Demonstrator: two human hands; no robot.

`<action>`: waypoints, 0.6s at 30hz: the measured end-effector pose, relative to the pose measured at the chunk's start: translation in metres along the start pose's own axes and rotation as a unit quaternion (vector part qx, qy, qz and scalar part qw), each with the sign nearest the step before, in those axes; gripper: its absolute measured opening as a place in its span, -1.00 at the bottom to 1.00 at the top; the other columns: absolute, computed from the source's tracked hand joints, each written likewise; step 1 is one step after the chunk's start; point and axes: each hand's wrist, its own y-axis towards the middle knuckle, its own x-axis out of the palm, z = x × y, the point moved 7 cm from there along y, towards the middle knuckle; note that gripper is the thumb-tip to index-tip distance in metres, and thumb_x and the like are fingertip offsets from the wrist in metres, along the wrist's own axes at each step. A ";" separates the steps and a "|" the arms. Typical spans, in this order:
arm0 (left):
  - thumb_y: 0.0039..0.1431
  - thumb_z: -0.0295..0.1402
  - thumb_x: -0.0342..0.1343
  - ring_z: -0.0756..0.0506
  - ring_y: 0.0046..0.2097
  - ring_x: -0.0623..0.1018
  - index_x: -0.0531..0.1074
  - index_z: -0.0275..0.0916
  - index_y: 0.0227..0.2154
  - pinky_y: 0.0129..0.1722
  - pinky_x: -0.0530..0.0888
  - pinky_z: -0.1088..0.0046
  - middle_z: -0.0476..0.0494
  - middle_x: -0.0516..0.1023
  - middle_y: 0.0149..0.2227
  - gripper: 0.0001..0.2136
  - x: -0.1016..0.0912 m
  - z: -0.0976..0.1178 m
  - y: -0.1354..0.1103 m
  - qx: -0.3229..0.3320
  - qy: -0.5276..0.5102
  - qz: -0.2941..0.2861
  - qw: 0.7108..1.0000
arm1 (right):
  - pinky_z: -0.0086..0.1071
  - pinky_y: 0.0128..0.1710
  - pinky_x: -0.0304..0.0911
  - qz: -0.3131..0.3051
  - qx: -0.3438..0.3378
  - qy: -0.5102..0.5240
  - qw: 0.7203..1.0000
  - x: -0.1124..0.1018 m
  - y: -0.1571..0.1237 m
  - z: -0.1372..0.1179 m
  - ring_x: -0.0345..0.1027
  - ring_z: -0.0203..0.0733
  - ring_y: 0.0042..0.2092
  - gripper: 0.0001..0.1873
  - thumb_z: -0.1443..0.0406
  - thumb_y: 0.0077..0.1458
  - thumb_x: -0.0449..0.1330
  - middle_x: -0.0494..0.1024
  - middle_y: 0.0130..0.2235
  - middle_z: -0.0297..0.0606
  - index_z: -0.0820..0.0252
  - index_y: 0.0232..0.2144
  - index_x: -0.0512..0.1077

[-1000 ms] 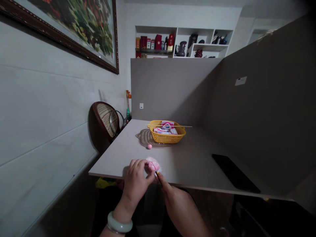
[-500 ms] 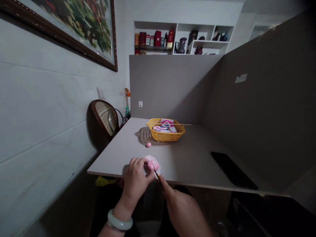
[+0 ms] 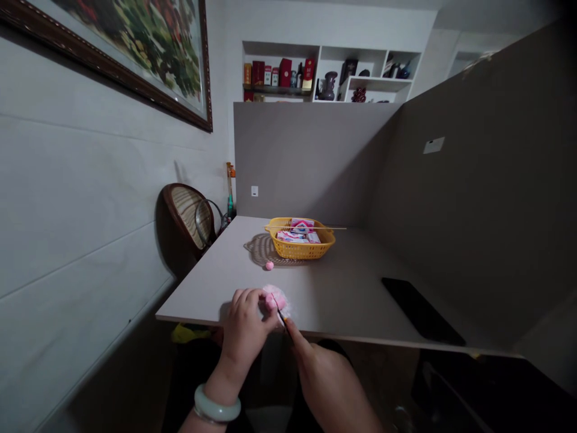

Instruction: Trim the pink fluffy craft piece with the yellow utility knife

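Observation:
My left hand (image 3: 246, 328), with a pale bangle (image 3: 217, 404) on its wrist, is closed around the left side of a small pink block (image 3: 276, 297), thumb and fingers pinching it. In my right hand (image 3: 324, 373) is a slim dark knife (image 3: 282, 318) with a bit of yellow near the fingers. The blade points up and left and its tip meets the block, where a dark line shows on the pink surface. Pale pink crumbs (image 3: 286, 311) lie on the table around the block. Farther back rests a small pink ball (image 3: 269, 266).
A yellow plastic basket (image 3: 306, 251) holds several pink-and-white packs (image 3: 302, 225), with a thin stick (image 3: 338, 228) across its top. A flat black object (image 3: 421, 310) lies at the table's right. Grey panels (image 3: 311, 156) enclose the back and right; the table's front edge runs below my hands.
The view has shifted very slightly. Both hands keep nearly the same pose, with the knife still against the pink block.

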 end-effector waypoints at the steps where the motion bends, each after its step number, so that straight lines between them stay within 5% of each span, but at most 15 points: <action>1: 0.11 -0.41 0.13 -0.18 -0.19 0.48 0.38 -0.20 -0.33 -0.20 0.45 0.26 -0.13 0.53 -0.31 -0.93 -0.001 0.001 0.000 0.003 0.001 0.003 1.000 | -0.50 -0.42 0.28 0.003 -0.001 0.001 1.000 0.001 0.003 -0.002 0.53 -0.21 -0.39 -0.29 0.47 0.17 -0.11 0.65 -0.33 -0.19 0.10 0.36 0.05; 9: 0.08 -0.43 0.14 -0.17 -0.20 0.48 0.39 -0.19 -0.33 -0.20 0.43 0.28 -0.12 0.53 -0.31 -0.92 -0.004 0.002 -0.002 0.008 -0.005 0.000 1.000 | -0.49 -0.45 0.28 -0.002 -0.014 -0.003 1.000 0.000 -0.013 0.003 0.52 -0.20 -0.43 -0.32 0.45 0.16 -0.11 0.65 -0.37 -0.22 0.06 0.33 0.13; 18: 0.10 -0.41 0.15 -0.18 -0.19 0.49 0.39 -0.18 -0.32 -0.21 0.45 0.28 -0.10 0.53 -0.30 -0.92 -0.001 0.001 -0.003 0.010 0.000 0.001 1.000 | -0.51 -0.47 0.27 0.021 -0.014 -0.023 0.999 -0.001 0.003 -0.003 0.52 -0.21 -0.44 -0.27 0.49 0.13 -0.07 0.65 -0.38 -0.25 0.03 0.34 0.09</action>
